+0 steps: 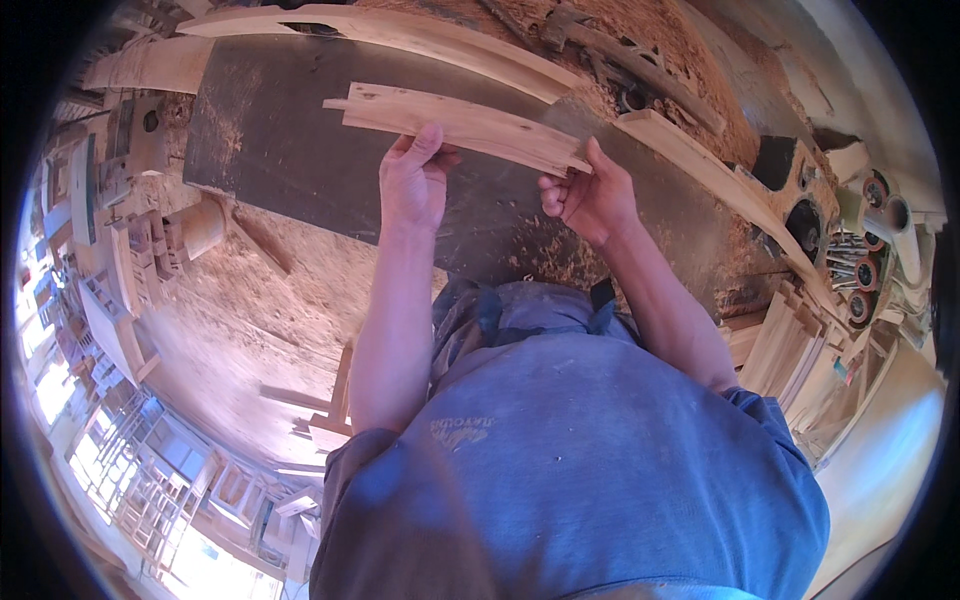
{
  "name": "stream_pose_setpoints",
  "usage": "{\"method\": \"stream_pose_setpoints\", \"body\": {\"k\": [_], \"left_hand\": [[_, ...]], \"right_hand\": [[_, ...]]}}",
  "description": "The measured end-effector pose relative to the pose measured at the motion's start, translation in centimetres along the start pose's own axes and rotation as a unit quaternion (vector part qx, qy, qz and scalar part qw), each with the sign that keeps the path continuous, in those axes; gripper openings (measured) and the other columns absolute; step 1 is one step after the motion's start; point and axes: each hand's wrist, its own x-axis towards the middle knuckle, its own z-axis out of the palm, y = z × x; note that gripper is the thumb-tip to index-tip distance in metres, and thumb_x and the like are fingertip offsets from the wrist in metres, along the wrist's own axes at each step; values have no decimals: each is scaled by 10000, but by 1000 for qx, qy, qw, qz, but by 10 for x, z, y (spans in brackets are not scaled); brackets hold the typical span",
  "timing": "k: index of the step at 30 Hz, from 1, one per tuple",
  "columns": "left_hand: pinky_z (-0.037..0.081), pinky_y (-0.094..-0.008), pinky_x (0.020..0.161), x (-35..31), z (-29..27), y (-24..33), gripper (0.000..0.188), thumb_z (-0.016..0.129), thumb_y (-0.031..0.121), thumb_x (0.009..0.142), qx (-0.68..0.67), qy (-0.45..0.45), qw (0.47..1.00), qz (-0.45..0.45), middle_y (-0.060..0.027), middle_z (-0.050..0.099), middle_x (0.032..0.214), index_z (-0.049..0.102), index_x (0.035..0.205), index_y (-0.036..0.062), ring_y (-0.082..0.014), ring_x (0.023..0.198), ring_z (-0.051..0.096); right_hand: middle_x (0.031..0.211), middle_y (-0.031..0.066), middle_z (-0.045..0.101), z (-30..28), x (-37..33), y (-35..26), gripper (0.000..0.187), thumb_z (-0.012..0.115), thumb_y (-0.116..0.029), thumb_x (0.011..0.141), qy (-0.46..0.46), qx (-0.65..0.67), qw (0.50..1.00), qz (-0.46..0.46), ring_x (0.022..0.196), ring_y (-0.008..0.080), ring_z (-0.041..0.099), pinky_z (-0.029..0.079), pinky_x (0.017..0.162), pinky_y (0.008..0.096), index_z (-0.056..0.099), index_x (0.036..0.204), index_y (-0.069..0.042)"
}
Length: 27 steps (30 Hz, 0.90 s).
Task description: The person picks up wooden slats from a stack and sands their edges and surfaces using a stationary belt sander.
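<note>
A short wooden board (460, 122) with a stepped, tenon-like left end is held up in front of me, over a dark flat work surface (290, 120). My left hand (415, 180) grips its lower edge left of the middle, thumb on the near face and fingers behind. At the right end, my right hand (592, 195) pinches the board, its thumb by the notched tip and its fingers curled below. The board tilts slightly down to the right. Part of each hand's fingers is hidden behind the wood or the palm.
A long wooden rail (400, 35) runs along the far side of the surface, and another long strip (700, 175) lies at the right. Beyond them a hammer (565, 28) rests by heaped sawdust. Stacked boards (775, 345) stand at my right; a sawdust-covered floor (270, 300) spreads at left.
</note>
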Motion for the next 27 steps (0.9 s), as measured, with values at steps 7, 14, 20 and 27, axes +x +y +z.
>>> {"method": "stream_pose_setpoints", "body": {"k": [7, 14, 20, 27], "left_hand": [[568, -334, 705, -8, 2, 4, 209, 752, 122, 931, -11, 5, 1000, 18, -83, 727, 938, 682, 1099, 20, -200, 790, 694], [565, -332, 732, -20, 14, 12, 209, 757, 88, 920, 48, 29, 996, 62, -76, 722, 965, 670, 1100, 26, -193, 832, 692], [589, -353, 789, -39, 36, 17, 289, 766, 39, 899, 95, 35, 988, 114, -85, 710, 1057, 647, 1162, 21, -197, 919, 691], [588, -313, 800, -51, 47, 32, 366, 832, 46, 840, 100, 27, 987, 122, -84, 724, 1049, 662, 1159, -12, -166, 923, 690]], "right_hand": [[944, 238, 711, -3, 0, 3, 698, 364, -597, 1057, -43, -21, 999, -1, 732, 312, 690, 535, 660, 419, 604, 1213, 39], [970, 187, 704, 29, -6, 11, 479, 572, -352, 1026, 94, -223, 962, -127, 793, 263, 704, 575, 661, 364, 539, 1285, 49], [1088, 191, 683, 32, 5, 12, 422, 691, -47, 918, 113, -314, 925, -183, 861, 237, 708, 590, 681, 338, 532, 1292, 70], [1256, 252, 650, 31, 0, 1, 501, 535, 90, 907, -6, -237, 953, -188, 1047, 322, 707, 608, 794, 363, 494, 1406, 97]]}}
